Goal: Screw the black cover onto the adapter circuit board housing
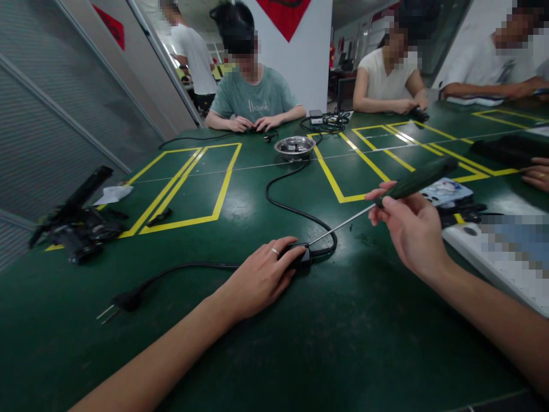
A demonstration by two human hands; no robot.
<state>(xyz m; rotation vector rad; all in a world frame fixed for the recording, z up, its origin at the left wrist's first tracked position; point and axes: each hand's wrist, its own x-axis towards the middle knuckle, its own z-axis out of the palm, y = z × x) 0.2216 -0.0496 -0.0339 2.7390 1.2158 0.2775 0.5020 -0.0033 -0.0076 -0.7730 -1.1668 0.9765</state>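
Under the fingers of my left hand [268, 274] lies a small black box on a power cord [303, 257], held down against the green table. My right hand [409, 226] grips a screwdriver [418, 177] by its dark green handle. The thin metal shaft slants down to the left, and its tip meets the right end of the box. From the box's left side the black cord runs to a two-pin plug [126, 300] on the table. From its right side the cord [295, 209] loops back toward the middle of the table. Most of the box's top is hidden by my fingers.
A metal bowl [295, 147] with small parts stands beyond the cord. Black straps or gear [79, 229] lie at the left, a white device [501, 257] at the right. Yellow tape [223, 194] marks the green table [343, 343]. Co-workers sit across, one in a green shirt [257, 94].
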